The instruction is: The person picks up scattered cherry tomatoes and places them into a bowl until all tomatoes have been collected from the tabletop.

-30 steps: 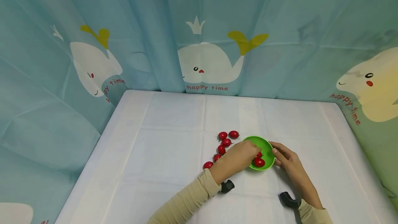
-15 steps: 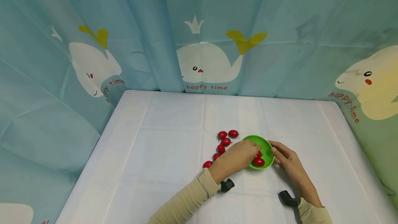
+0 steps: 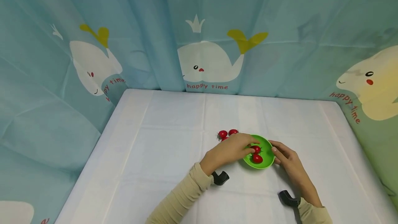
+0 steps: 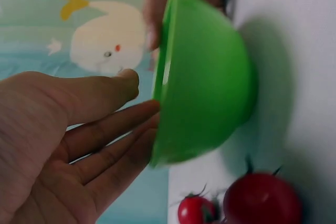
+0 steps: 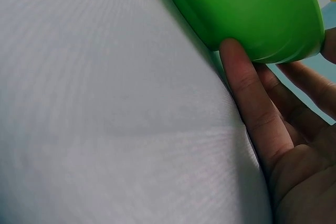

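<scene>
A small green bowl stands on the white-covered table, holding at least two cherry tomatoes. My right hand grips the bowl's right side, the thumb at the rim and the fingers against the outer wall. Over the bowl's left edge reaches my left hand, its thumb close to the upper tomato. In the left wrist view this hand's thumb and fingers are extended and apart, with fingertips at the rim of the bowl. Several loose cherry tomatoes lie left of the bowl, partly hidden by the left hand.
A white cloth covers the table. Behind it and at the sides hangs a blue-green curtain with whale prints. Black curved pieces stick out at both wrists.
My left hand has lifted slightly and drawn back left, its fingers spreading from a bunched pose inside the bowl. The tomatoes in the bowl have shifted a little. The right hand stays in place.
</scene>
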The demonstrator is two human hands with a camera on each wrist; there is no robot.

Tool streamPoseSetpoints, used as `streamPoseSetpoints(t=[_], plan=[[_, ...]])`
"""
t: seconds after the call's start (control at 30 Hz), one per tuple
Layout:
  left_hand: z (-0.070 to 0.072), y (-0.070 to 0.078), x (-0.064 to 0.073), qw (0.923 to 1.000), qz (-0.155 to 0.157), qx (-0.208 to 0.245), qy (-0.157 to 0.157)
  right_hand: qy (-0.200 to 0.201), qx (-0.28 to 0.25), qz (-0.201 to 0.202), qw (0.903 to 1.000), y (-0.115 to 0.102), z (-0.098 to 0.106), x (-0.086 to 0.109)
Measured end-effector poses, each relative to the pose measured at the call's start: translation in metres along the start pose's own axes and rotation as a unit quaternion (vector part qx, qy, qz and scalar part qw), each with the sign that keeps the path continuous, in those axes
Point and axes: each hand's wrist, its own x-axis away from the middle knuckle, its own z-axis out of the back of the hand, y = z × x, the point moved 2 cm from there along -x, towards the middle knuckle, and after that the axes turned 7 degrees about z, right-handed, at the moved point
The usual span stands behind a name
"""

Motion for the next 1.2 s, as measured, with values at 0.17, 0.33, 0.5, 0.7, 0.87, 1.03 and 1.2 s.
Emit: streamPoseSetpoints(t=[0.17,0.33,0.5,0.7,0.87,1.03,1.2], plan=[[0.015,-0.010,0.005,0.9987,0.019,0.048,0.007,0.004,0.026,-0.003,0.9996,0.000,0.001,-0.001],[0.024,-0.022,0.008,0.9969,0.033,0.068,0.024,0.006,0.033,-0.004,0.9994,0.001,0.001,0.000],[0.031,-0.033,0.012,0.9947,0.060,0.056,0.062,0.004,0.033,-0.011,0.9994,0.002,0.000,0.000],[0.031,-0.042,0.016,0.9876,0.089,-0.027,0.126,0.001,0.036,-0.006,0.9993,0.002,0.000,-0.001],[0.027,-0.053,0.021,0.9748,0.127,-0.112,0.146,0.001,0.031,0.000,0.9995,0.001,0.001,-0.002],[0.026,-0.066,0.023,0.9733,0.149,-0.121,0.125,0.005,0.031,0.001,0.9995,0.001,0.001,-0.002],[0.024,-0.075,0.025,0.9754,0.167,-0.106,0.097,0.004,0.030,0.000,0.9996,0.003,0.001,-0.001]])
